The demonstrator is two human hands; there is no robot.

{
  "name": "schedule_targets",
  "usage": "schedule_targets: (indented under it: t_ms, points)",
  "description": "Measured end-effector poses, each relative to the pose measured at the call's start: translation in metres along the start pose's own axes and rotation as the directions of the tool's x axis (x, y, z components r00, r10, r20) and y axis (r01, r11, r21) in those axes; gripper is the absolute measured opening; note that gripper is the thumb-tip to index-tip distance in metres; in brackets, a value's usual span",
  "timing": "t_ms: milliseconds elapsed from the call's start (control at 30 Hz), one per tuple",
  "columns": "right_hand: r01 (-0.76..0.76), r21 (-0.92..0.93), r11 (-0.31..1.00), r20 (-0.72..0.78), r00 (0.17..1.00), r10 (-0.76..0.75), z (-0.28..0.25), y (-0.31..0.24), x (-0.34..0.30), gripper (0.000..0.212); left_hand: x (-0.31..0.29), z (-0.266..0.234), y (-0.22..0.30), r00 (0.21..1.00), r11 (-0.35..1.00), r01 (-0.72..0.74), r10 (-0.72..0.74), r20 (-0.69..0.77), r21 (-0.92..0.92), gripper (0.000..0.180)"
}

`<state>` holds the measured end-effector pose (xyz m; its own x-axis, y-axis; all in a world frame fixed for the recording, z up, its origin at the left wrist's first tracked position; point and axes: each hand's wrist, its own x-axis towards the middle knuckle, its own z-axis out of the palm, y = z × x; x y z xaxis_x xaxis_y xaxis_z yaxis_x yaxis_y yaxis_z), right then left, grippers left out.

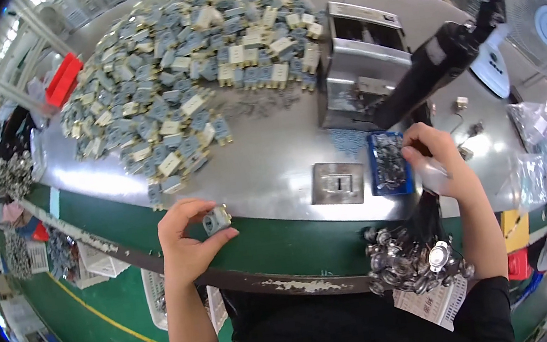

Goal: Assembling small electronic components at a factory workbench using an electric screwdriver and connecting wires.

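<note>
My left hand [185,236] holds a small grey-blue and cream plastic block [216,219] pinched between thumb and fingers, just above the near edge of the metal tabletop [272,164]. My right hand [436,158] reaches down over a blue tray [388,163] of small metal parts, fingertips bent at its right rim; I cannot tell if they grip a part. A large heap of the same blocks [183,72] covers the far left of the tabletop. A square metal fixture plate [337,183] lies between my hands.
A grey metal machine box [360,68] stands behind the blue tray, and a black powered tool [440,63] hangs over it on a cable. A bunch of round metal parts [409,267] hangs below my right wrist. Red bins [63,80] sit far left.
</note>
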<state>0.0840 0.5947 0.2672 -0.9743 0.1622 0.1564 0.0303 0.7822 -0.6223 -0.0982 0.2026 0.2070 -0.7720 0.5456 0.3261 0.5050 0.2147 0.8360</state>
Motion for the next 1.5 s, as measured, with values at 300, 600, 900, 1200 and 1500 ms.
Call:
schedule_targets:
  t_ms: [300, 600, 900, 1200, 1500]
  points:
    - [0.081, -0.348, 0.934, 0.365, 0.929, 0.056, 0.011, -0.002, -0.002, 0.026, 0.077, 0.116, 0.047, 0.897, 0.981, -0.131, 0.179, 0.405, -0.145, 0.042]
    - [0.109, -0.349, 0.931, 0.385, 0.922, 0.036, 0.019, 0.004, -0.001, 0.010, 0.067, 0.144, 0.023, 0.885, 0.975, -0.018, 0.117, 0.451, -0.219, 0.042]
    - [0.084, -0.270, 0.959, 0.424, 0.905, 0.040, 0.019, 0.005, 0.004, 0.019, 0.068, 0.144, 0.021, 0.898, 0.963, 0.005, 0.113, 0.424, -0.268, 0.040]
    - [0.069, -0.265, 0.962, 0.430, 0.901, 0.054, 0.017, 0.001, 0.005, 0.013, 0.058, 0.157, 0.021, 0.909, 0.944, -0.118, 0.228, 0.350, -0.309, 0.026]
    - [0.088, -0.279, 0.956, 0.425, 0.904, 0.040, 0.018, 0.006, 0.002, 0.014, 0.067, 0.144, 0.015, 0.838, 0.918, -0.310, 0.387, 0.385, -0.249, 0.023]
